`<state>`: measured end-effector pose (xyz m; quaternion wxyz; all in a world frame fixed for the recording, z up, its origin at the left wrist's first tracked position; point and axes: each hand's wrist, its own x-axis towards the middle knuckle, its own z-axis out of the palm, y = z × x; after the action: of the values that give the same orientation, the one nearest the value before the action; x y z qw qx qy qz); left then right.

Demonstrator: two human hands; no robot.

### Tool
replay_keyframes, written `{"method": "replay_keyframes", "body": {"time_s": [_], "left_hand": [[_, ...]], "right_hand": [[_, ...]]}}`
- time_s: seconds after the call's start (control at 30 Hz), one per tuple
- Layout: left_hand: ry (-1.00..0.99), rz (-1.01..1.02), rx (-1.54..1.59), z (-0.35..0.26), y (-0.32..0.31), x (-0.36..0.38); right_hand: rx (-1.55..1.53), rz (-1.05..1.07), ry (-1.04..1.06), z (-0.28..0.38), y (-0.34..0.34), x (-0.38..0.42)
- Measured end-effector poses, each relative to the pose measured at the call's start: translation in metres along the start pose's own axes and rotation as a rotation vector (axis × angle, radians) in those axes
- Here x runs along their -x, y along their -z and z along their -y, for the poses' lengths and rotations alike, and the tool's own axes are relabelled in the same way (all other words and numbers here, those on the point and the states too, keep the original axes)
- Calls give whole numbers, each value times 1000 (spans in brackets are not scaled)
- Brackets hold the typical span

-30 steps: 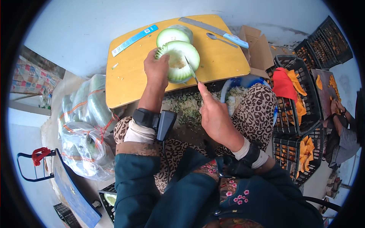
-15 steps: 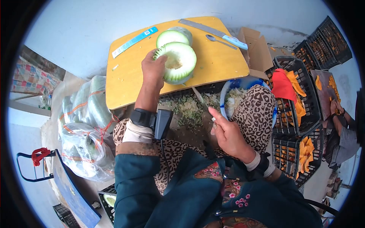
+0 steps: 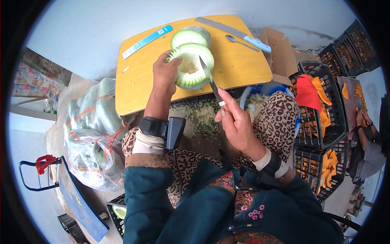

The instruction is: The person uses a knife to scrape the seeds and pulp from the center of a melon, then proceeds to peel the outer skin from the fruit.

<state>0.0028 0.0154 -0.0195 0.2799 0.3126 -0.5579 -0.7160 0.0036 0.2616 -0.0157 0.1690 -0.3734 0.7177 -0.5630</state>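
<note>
My left hand [image 3: 165, 73] grips the left side of a hollowed winter melon half [image 3: 202, 75], thumb over its rim. Notches run along the left and near parts of that rim. In my right hand [image 3: 237, 124] is a small knife [image 3: 209, 77], its blade pointing up over the melon's right rim. Behind it rests another winter melon piece [image 3: 189, 38], pale cut face toward me. Both pieces lie on the yellow table [image 3: 146, 89].
A long blue-handled knife [image 3: 233, 33], a spoon [image 3: 241, 42] and a blue sleeve [image 3: 148, 41] lie on the table. Scraps cover the floor below, beside a basin [image 3: 250, 91]. Bagged melons [image 3: 91, 134] stand left; crates [image 3: 321, 134] of orange pieces and another person's hands [image 3: 361, 118] are right.
My right hand has raised the knife from below the table edge up to the melon's right rim. My left hand keeps its hold. The whole view has shifted slightly.
</note>
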Motion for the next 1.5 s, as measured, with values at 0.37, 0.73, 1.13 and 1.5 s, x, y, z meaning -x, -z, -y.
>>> {"method": "replay_keyframes", "body": {"time_s": [0.37, 0.73, 1.13, 1.5], "left_hand": [[18, 18, 38, -3, 0, 1], [17, 34, 48, 1, 3, -2], [19, 65, 49, -1, 5, -2], [23, 73, -3, -5, 5, 1]], "right_hand": [[-41, -8, 23, -2, -2, -12], [-56, -11, 54, -8, -5, -15], [-88, 14, 47, -13, -3, -19], [-132, 61, 41, -12, 0, -23]]}}
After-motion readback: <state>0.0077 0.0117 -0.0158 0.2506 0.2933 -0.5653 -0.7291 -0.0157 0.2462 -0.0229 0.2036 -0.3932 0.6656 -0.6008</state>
